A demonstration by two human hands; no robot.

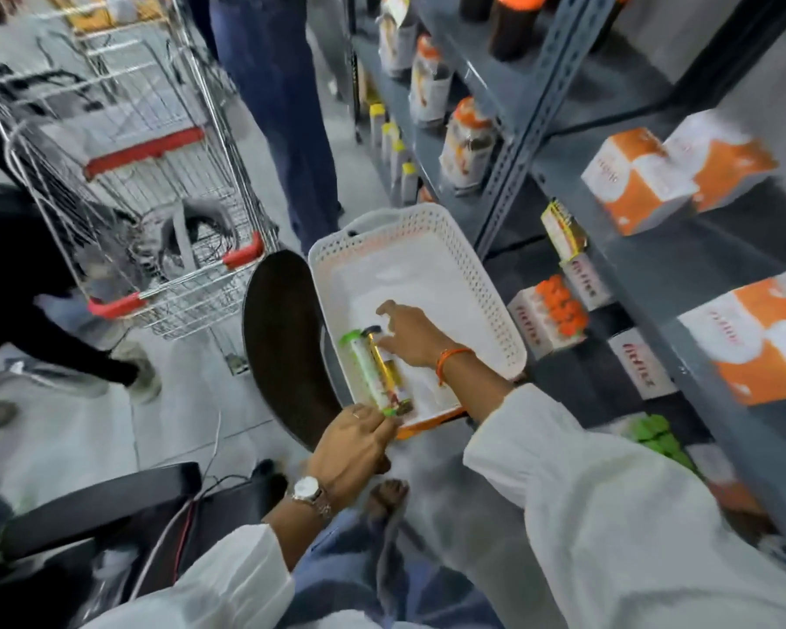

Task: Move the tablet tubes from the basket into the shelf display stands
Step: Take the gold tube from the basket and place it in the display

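Nearing its end, by the look of it, the transfer is leaving only two tablet tubes in the white perforated basket (495, 311): a green-capped tube (369, 370) and a gold tube (384, 363) with a dark cap, lying side by side and touching along the near left corner of the basket floor; the remaining floor of the basket is showing bare. On the shelf unit (645, 283) to the right, one cardboard display stand (534, 324) is already showing a cluster of orange caps (561, 311), and green caps (656, 435) are showing lower down, so most stock is judged placed; two tubes are judged outstanding.

The right hand (411, 338) is reaching across the basket, forearm extended from a white sleeve, palm down; its fingers are spread open and are resting on or just above the gold tube near its capped end; closure around the tube cannot be confirmed, so this grip is reading as open. The left hand (352, 447) is sitting at the near rim of the basket, wrist bent, a watch at the wrist; its fingertips are pinching the bottom end of the green-capped tube; this grip is closed on that tube. A shopping trolley (155, 211) is standing well apart to the left.
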